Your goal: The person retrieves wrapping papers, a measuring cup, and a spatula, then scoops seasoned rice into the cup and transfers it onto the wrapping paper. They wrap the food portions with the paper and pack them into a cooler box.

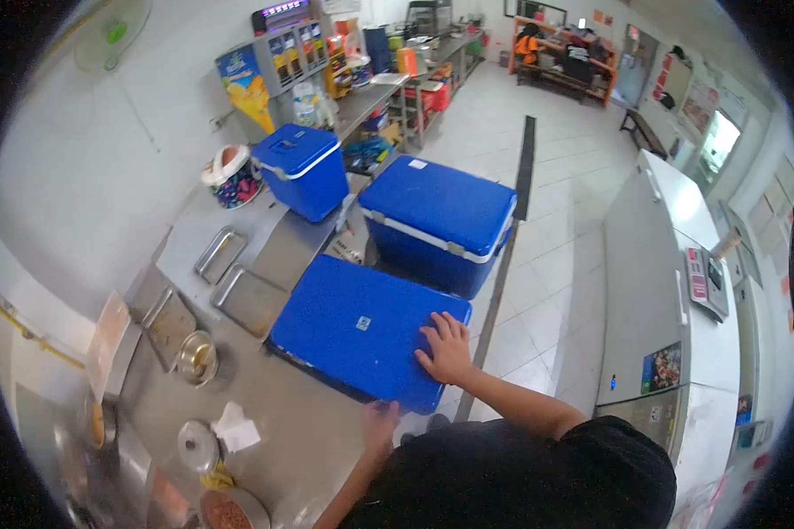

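A large blue cooler (340, 304) with a small pale label on its lid is in front of me, at the edge of the metal counter. My right hand (448, 348) lies on the lid near its right end, fingers spread. At the lid's near edge, my left hand (379, 425) has its fingers curled against the rim; the fingertips are partly hidden. Just beyond is a second blue cooler (441, 207) with a white band, its lid down. A smaller blue cooler (304, 172) stands farther left on the counter.
On the metal counter (304, 441) are shallow trays (249, 300), a metal pot (198, 360), a pot lid (198, 445), white paper (236, 429) and a pan of brown food (229, 511). A patterned bucket (232, 176) stands behind. White freezers (648, 264) line the right; people are far back.
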`<action>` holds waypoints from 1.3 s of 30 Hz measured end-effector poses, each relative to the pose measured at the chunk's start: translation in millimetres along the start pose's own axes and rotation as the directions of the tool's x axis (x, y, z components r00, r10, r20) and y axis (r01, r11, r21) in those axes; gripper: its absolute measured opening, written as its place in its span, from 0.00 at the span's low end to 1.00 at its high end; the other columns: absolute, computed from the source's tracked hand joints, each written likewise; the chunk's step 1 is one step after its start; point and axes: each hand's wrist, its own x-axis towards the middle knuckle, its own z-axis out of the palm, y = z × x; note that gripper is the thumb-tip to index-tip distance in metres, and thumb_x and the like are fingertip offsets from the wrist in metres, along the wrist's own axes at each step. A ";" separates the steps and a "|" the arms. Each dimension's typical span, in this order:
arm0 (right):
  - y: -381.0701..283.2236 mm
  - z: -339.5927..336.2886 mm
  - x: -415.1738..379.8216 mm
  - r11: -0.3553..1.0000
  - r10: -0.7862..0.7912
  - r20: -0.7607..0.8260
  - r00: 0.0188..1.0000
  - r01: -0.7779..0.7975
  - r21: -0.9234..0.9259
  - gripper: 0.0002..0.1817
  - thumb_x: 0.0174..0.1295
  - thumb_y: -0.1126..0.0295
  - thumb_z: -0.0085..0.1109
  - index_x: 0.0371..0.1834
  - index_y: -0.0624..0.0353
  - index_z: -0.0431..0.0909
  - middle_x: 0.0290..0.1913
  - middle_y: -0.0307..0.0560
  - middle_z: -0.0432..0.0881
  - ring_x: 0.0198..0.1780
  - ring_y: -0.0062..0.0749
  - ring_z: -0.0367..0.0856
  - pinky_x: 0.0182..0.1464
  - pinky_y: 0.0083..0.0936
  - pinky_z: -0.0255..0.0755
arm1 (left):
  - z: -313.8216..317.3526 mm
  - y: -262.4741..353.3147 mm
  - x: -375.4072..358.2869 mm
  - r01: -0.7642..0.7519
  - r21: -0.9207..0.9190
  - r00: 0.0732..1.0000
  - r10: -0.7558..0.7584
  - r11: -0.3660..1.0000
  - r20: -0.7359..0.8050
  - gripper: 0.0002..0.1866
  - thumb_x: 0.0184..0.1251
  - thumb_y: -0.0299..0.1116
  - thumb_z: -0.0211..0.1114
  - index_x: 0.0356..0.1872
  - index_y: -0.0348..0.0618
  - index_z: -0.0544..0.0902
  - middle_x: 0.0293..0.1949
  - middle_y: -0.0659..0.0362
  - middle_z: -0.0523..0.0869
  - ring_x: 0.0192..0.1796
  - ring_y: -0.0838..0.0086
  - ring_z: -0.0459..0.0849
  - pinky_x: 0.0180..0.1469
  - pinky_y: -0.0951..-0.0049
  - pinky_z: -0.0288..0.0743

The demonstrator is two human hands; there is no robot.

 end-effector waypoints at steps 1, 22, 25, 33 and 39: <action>-2.3 -2.5 0.9 1.000 0.002 0.012 1.000 -0.002 0.000 0.30 0.61 0.49 0.65 0.63 0.52 0.78 0.74 0.59 0.68 0.78 0.59 0.59 0.75 0.58 0.51 | -1.9 -1.3 2.9 -0.006 -0.053 1.000 0.007 0.999 0.015 0.18 0.76 0.36 0.69 0.53 0.36 0.72 0.43 0.54 0.82 0.39 0.70 0.82 0.40 0.67 0.81; -8.5 13.3 1.3 0.990 -0.041 0.067 0.997 0.049 -0.129 0.30 0.64 0.50 0.63 0.67 0.50 0.73 0.76 0.58 0.66 0.78 0.58 0.58 0.75 0.59 0.49 | -141.8 91.5 198.6 -0.311 -0.546 0.947 0.207 0.778 -0.246 0.19 0.67 0.30 0.63 0.58 0.41 0.77 0.44 0.59 0.84 0.44 0.72 0.82 0.49 0.69 0.78; -7.9 16.8 6.0 0.989 -0.040 0.079 0.996 0.051 -0.140 0.31 0.63 0.49 0.63 0.67 0.49 0.72 0.76 0.58 0.65 0.79 0.58 0.57 0.75 0.60 0.48 | -150.1 98.4 190.4 -0.307 -0.513 0.950 0.226 0.802 -0.215 0.19 0.67 0.31 0.66 0.56 0.38 0.77 0.42 0.60 0.85 0.42 0.74 0.83 0.46 0.71 0.79; -9.2 15.7 6.4 0.987 -0.040 0.089 0.995 0.054 -0.154 0.31 0.62 0.49 0.63 0.66 0.49 0.72 0.75 0.57 0.65 0.78 0.59 0.58 0.74 0.61 0.49 | -161.3 111.9 173.5 -0.240 -0.104 0.943 0.207 0.965 -0.261 0.09 0.75 0.38 0.69 0.45 0.50 0.78 0.37 0.63 0.81 0.38 0.75 0.82 0.39 0.71 0.81; -13.8 22.3 -1.4 0.985 -0.111 0.102 0.988 0.124 -0.121 0.33 0.60 0.48 0.66 0.67 0.51 0.74 0.76 0.58 0.64 0.78 0.60 0.58 0.74 0.63 0.49 | -161.4 64.2 201.8 -0.355 -0.576 0.935 0.279 0.737 -0.218 0.13 0.76 0.32 0.68 0.46 0.48 0.68 0.39 0.57 0.81 0.37 0.68 0.84 0.44 0.65 0.88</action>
